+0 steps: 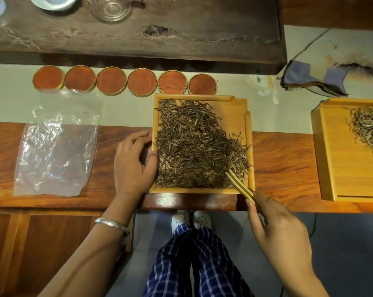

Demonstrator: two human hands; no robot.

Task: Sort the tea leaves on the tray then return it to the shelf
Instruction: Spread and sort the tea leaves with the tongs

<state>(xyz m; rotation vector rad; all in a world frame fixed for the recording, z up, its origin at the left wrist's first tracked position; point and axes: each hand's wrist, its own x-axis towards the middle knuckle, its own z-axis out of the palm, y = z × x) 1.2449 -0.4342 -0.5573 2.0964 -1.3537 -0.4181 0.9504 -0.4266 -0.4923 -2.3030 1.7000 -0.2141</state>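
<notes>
A square wooden tray (pixel 235 103) lies on the table in front of me, covered with dark dried tea leaves (pixel 194 146). My left hand (pixel 134 166) rests against the tray's left rim, thumb on the edge, fingers loosely bent beside it. My right hand (pixel 277 232) holds bamboo tweezers (pixel 241 185) whose tips reach into the leaves at the tray's near right corner. A silver bangle sits on my left wrist.
A second wooden tray (pixel 331 157) with a smaller pile of leaves sits at the right. A clear plastic bag (pixel 55 151) lies at the left. Several round wooden coasters (pixel 125 81) line the back. A dark slab with glass cups (pixel 110 7) and a folded cloth (pixel 310 80) lie beyond.
</notes>
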